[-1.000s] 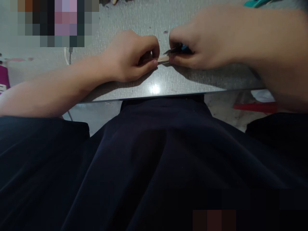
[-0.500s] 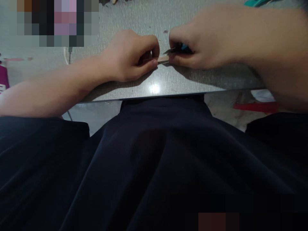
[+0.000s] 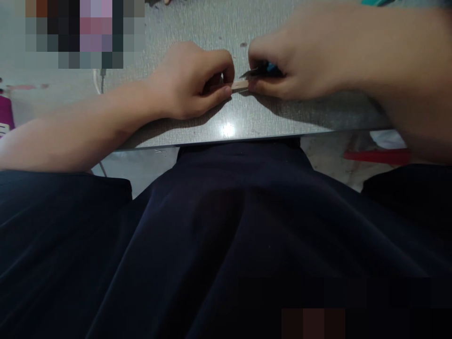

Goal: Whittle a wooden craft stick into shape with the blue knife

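Just above the table near its front edge, my left hand (image 3: 197, 84) pinches a thin, pale wooden stick (image 3: 240, 85) between thumb and fingertips. Most of the stick is hidden inside that hand. My right hand (image 3: 275, 70) is closed around a utility knife (image 3: 251, 73). Its dark blade points left, close over the stick, and a bit of blue handle shows between the fingers. The right thumb lies at the stick's right end. Whether the blade touches the wood I cannot tell.
The grey textured table (image 3: 275, 122) ends just in front of my lap. A cable with a plug (image 3: 102, 77) lies behind my left forearm. A purple object (image 3: 5, 113) is at the far left, a teal one (image 3: 376, 2) at the top right. Something red (image 3: 377, 155) lies below the table.
Almost nothing differs. My right hand sits very slightly higher in the view; both hands keep their grips, with the knife blade still over the stick.
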### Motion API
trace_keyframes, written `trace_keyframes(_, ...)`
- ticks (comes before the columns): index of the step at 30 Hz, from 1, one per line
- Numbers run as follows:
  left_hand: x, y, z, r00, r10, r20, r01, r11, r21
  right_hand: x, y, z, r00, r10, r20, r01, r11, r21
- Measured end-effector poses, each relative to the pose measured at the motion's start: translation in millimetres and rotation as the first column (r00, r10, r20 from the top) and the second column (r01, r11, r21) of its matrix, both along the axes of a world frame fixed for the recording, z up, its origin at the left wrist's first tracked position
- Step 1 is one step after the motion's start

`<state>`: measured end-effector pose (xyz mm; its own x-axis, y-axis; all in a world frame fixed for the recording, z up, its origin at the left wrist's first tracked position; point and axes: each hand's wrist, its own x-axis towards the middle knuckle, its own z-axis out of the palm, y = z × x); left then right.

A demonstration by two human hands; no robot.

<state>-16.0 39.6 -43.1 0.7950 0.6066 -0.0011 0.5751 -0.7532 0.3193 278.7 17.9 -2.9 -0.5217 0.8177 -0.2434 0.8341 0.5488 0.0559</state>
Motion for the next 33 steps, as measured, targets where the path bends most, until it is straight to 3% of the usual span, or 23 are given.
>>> trace_keyframes(7,1,-2,2.2,1.0,0.024,-0.01,-0.024,1.0,0.02,3,2,-4.3,0.999,0.019,-0.027,-0.019,1.0,0.007)
trace_keyframes(17,-6,6,-2.2,0.999,-0.022,0.032,0.022,1.0,-0.006,-16,-18,17.0,0.996,-0.079,0.029,0.08,0.996,-0.05)
trace_keyframes(33,-4,1,2.4,1.0,-0.019,0.025,0.018,0.999,0.039,-4,-5,2.9,1.0,-0.014,0.006,0.014,1.0,-0.006)
